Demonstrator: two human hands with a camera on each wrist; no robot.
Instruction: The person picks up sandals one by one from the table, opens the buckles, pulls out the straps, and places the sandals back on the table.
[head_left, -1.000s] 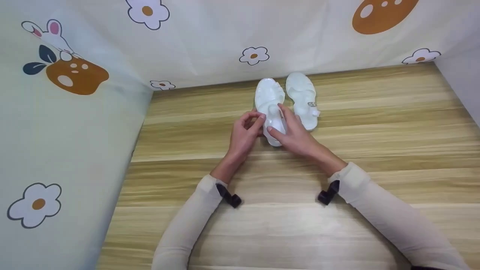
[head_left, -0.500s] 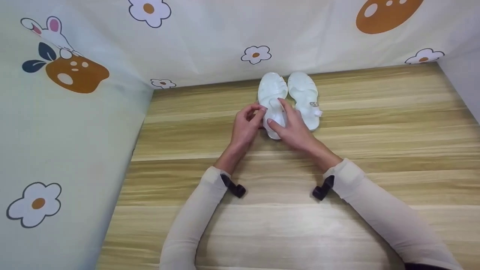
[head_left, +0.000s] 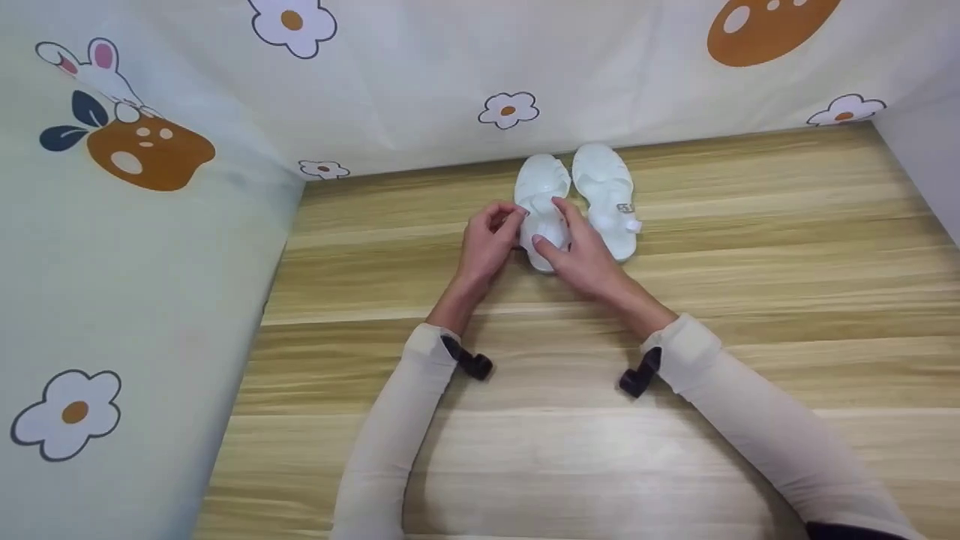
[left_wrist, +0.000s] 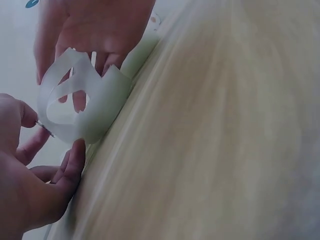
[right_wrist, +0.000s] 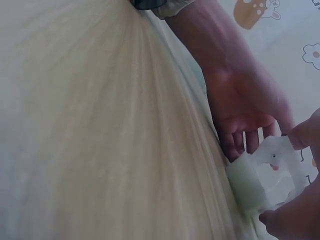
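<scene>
Two pale, translucent jelly sandals lie side by side near the back wall in the head view. Both hands are at the left sandal (head_left: pixel 543 174). My left hand (head_left: pixel 487 240) pinches its ankle strap at the outer side, and a thin metal piece shows between thumb and finger in the left wrist view. Across from it, my right hand (head_left: pixel 589 255) holds the strap and heel part between thumb and fingers. The right sandal (head_left: pixel 600 169) stands untouched just beside, with a metal buckle (head_left: pixel 625 208) at its outer side. Fingers partly hide the left sandal's strap.
Wood-grain boards (head_left: pixel 555 442) make up the surface. A cream cloth wall (head_left: pixel 405 90) with flowers and oranges rises just behind the toes. Another printed wall (head_left: pixel 142 285) stands at the left, and a plain pale wall (head_left: pixel 922 142) at the right.
The left sandal's heel end has moved away from me, toward the back wall, with both hands following. The hands keep much the same hold. The right sandal has stayed in place.
</scene>
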